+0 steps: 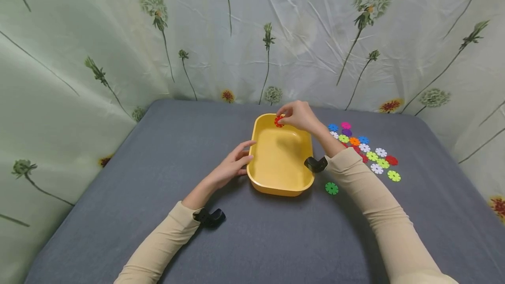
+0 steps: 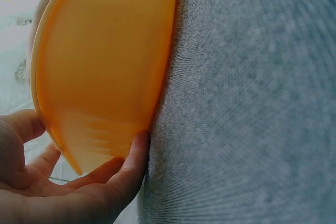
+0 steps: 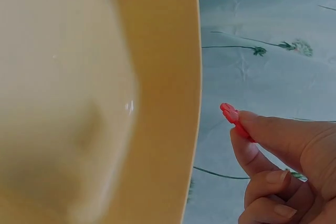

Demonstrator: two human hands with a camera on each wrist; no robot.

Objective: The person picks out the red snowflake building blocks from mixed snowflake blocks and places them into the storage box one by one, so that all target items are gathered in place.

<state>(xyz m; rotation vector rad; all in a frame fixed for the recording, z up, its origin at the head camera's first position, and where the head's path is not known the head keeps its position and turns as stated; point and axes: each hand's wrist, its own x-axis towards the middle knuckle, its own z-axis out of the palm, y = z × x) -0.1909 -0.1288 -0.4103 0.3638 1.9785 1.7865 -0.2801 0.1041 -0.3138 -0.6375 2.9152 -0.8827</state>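
Note:
In the head view my right hand (image 1: 300, 116) is above the far end of a yellow plastic basin (image 1: 278, 157). Between its thumb and index finger it pinches a red notched plastic disc (image 1: 279, 121). The right wrist view shows the red disc (image 3: 237, 121) nearly edge-on, in line with the basin's rim (image 3: 198, 77). My left hand (image 1: 232, 165) rests against the basin's left side with relaxed fingers. In the left wrist view its fingers (image 2: 134, 161) touch the outer wall, and another fingertip is at the rim.
Right of the basin, partly behind my right forearm, lie several notched discs (image 1: 371, 156) in mixed colours. A green disc (image 1: 332, 188) lies apart near the basin's front right corner. Grey cloth (image 1: 236, 249) covers the table, and a flowered curtain (image 1: 300, 47) hangs behind it.

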